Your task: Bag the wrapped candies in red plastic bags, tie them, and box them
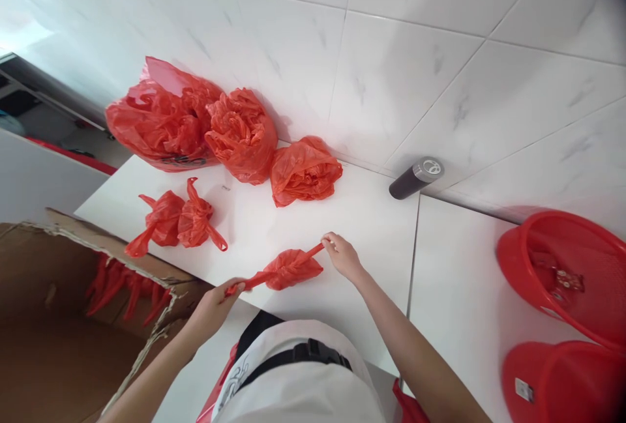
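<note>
A small filled red plastic bag (291, 270) lies near the front edge of the white table (372, 214). My left hand (218, 306) is closed on its left handle, and my right hand (341, 255) pinches its right handle; both handles are pulled out to the sides. What the bag contains is hidden. To the left, two small tied red bags (166, 218) sit side by side on the table, loops sticking out.
Three larger red bags (163, 123) stand along the tiled wall. A dark cylinder (408, 182) is at the back edge. Red baskets (525, 240) are at the right. An open cardboard box (59, 332) with red bags inside stands at the left front.
</note>
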`<state>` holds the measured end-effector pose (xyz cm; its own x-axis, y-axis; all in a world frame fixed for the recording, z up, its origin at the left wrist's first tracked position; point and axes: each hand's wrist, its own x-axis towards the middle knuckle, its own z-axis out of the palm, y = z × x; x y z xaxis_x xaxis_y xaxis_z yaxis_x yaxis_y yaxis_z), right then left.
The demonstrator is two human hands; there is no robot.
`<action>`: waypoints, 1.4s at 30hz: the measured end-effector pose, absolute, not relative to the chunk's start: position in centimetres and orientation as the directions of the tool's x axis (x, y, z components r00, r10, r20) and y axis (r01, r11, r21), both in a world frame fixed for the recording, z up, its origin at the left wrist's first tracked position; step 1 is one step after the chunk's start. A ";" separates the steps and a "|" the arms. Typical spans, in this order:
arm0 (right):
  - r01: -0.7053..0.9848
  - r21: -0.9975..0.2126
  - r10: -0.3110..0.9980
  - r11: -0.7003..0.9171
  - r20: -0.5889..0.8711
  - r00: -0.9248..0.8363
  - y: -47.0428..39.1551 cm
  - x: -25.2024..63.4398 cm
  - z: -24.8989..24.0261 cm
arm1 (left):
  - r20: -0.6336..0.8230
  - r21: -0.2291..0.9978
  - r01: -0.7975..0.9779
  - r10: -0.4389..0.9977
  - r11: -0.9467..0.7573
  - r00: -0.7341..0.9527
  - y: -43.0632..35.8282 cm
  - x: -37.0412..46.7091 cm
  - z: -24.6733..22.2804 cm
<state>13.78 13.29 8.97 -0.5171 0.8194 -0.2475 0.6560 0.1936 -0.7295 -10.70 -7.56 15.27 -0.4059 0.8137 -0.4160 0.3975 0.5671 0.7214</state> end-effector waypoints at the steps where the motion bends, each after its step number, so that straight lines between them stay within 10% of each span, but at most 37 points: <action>1: 0.665 -0.718 0.834 0.204 -0.229 -0.502 14.4 13.3 8.7 | -0.336 0.678 0.504 0.835 0.535 -0.436 -7.0 -10.8 14.8; 5: 0.735 -0.606 0.864 0.304 -0.151 -0.481 19.5 11.0 7.8 | -0.114 0.470 0.839 0.961 0.276 -0.252 -4.2 -8.2 12.1; 10: 0.745 -0.270 0.740 0.609 -0.145 -0.657 23.7 7.6 6.2 | -0.304 0.423 0.870 0.944 0.253 -0.127 -0.3 -4.1 7.6; 26: 0.728 -0.304 0.730 0.614 -0.134 -0.671 25.7 7.0 6.4 | 0.017 0.350 0.686 0.728 0.637 -0.685 2.3 -20.3 10.7; 35: 0.691 -0.493 0.809 0.529 0.046 -0.587 24.4 7.6 10.3 | -0.067 0.685 0.645 0.911 0.338 -0.407 2.7 -8.5 8.2; 39: 0.328 -0.920 0.952 0.216 0.124 -0.280 21.0 10.6 13.6 | -0.218 0.850 0.392 0.913 0.351 -0.346 4.0 -6.0 9.2; 42: 0.117 -0.993 0.982 0.010 -0.012 -0.187 17.5 12.7 15.1 | -0.398 0.911 0.014 0.886 0.413 -0.237 6.1 -4.1 10.7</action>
<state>12.71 17.55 15.07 -0.1873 0.9822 -0.0122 0.1172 0.0100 -0.9931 -4.06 6.13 10.73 -0.2365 0.8864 -0.3980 0.0143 0.4127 0.9107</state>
